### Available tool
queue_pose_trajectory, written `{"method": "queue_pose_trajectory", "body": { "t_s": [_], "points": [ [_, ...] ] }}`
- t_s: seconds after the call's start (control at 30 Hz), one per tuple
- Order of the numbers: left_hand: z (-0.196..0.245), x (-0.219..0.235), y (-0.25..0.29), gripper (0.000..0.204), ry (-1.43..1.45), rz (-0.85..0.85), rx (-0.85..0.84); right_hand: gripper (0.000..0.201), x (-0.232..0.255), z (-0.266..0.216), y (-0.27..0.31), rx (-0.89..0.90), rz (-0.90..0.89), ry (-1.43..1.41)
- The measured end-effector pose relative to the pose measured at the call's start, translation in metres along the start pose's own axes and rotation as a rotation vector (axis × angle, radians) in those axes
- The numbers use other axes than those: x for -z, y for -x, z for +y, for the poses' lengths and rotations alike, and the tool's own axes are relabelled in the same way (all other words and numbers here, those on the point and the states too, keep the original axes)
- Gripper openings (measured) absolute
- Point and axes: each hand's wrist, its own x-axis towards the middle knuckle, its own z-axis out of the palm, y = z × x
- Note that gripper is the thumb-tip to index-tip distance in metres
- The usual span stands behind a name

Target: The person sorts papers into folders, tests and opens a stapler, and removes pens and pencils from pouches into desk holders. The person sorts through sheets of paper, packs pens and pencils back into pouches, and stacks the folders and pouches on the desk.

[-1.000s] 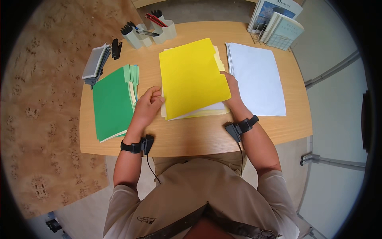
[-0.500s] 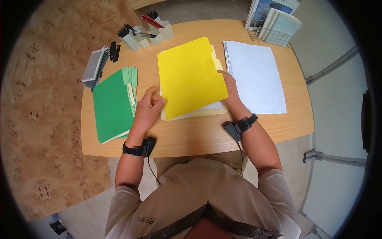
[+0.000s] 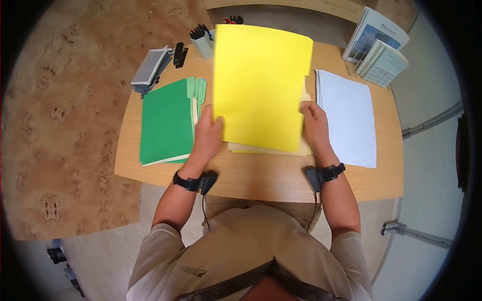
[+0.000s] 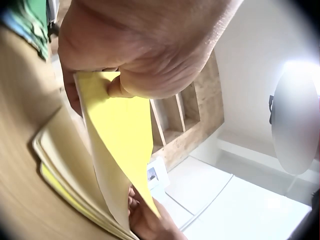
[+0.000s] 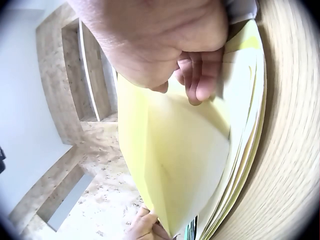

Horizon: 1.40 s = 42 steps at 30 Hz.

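Note:
A yellow file folder [image 3: 263, 85] is raised above the desk between both hands, its front facing up toward the head camera. My left hand [image 3: 208, 134] pinches its left edge, with the thumb [image 4: 119, 90] on the yellow face and the other fingers behind. At the right edge my right hand [image 3: 316, 123] grips the folder, fingers [image 5: 202, 80] curled behind it. Under the folder lies a stack of cream and yellow folders [image 3: 266, 150], mostly hidden from above; its layered edges [image 5: 245, 130] show in the right wrist view.
Green folders [image 3: 168, 120] lie to the left, a stack of white paper [image 3: 346, 118] to the right. Behind stand pen holders [image 3: 203, 46], a black stapler [image 3: 179, 55] and a wire rack of books [image 3: 379, 55]. Grey pouches [image 3: 152, 67] sit at the desk's left edge.
The yellow folder has risen off the stack and turned nearly square to the body. My left hand has moved from its lower left corner area to a grip on the left edge.

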Motion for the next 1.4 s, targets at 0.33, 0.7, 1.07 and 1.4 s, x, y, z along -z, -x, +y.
{"method": "queue_pose_trajectory", "body": {
  "t_s": [0.33, 0.7, 1.07, 1.4],
  "points": [
    [-0.103, 0.192, 0.012, 0.039, -0.115, 0.255, 0.185, 0.014, -0.004, -0.002, 0.001, -0.101, -0.083, 0.01],
    [-0.111, 0.167, 0.023, 0.043, -0.919, -0.119, 0.188, 0.013, -0.001, 0.01, -0.001, -0.047, -0.096, 0.096],
    [0.025, 0.008, 0.004, 0.069, -0.484, -0.562, -0.419, 0.016, 0.002, -0.027, 0.009, 0.06, -0.08, 0.332],
    [0.018, -0.013, 0.011, 0.048, -0.441, -0.521, -0.565, 0.033, 0.2, -0.037, 0.006, 0.155, 0.345, 0.756]
  ]
}}
